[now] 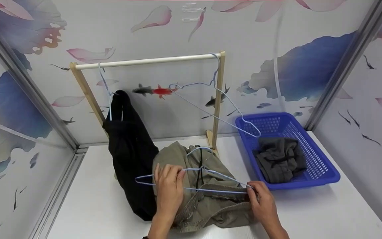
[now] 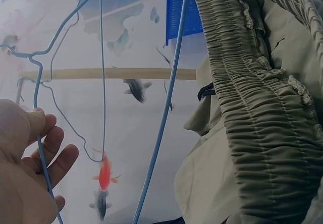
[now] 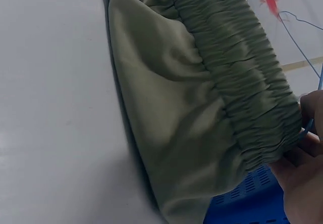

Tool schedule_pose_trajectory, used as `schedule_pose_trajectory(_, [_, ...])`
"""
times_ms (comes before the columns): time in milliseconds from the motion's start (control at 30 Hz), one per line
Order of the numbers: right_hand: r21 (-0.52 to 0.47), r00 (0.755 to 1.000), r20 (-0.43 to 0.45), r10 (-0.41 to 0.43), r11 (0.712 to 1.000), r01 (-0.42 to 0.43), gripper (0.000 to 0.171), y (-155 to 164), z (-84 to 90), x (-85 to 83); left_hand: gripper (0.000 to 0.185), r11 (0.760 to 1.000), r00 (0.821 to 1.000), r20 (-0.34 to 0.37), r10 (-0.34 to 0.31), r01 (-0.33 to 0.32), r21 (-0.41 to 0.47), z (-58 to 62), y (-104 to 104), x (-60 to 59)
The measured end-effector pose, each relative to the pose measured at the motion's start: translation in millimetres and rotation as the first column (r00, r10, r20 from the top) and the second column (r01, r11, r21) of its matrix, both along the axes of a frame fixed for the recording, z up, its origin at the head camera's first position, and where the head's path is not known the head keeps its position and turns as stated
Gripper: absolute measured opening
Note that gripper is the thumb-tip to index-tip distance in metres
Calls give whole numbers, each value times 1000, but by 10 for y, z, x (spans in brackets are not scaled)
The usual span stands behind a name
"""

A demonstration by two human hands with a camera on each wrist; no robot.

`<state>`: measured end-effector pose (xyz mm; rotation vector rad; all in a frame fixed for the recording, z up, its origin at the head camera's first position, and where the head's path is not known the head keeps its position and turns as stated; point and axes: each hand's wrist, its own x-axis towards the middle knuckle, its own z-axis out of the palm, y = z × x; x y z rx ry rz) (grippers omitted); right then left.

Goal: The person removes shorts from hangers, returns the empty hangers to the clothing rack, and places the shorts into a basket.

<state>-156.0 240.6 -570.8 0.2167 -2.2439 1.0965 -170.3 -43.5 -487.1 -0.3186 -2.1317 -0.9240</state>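
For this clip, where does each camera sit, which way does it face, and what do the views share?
Head: above, looking forward and down at both hands, left hand and right hand, on the blue hanger over the olive shorts.
Left wrist: low, facing the rack; left fingers show.
Right wrist: low, along the table; right fingers show.
Shared: the shorts' waistband.

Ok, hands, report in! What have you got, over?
Left hand grips blue wire hanger. Right hand pinches its other end at the olive shorts waistband. Black garment hangs close beside.
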Motion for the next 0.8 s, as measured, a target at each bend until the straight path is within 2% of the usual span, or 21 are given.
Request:
schedule_pose_trajectory(300, [-1, 999, 29, 27, 1000, -27, 13, 20, 91, -19, 9, 1000, 1000, -9, -18, 18, 18, 12, 32, -5])
schedule_pose_trajectory(567, [34, 994, 1, 110, 993, -110, 16, 34, 115, -21, 11, 999, 999, -17, -42, 42, 11, -28, 68, -20])
schedule_pose_trajectory(800, [-17, 983, 2, 184, 983, -184, 22, 42, 123, 4, 7, 999, 999, -17, -51, 51, 9, -71, 60, -51])
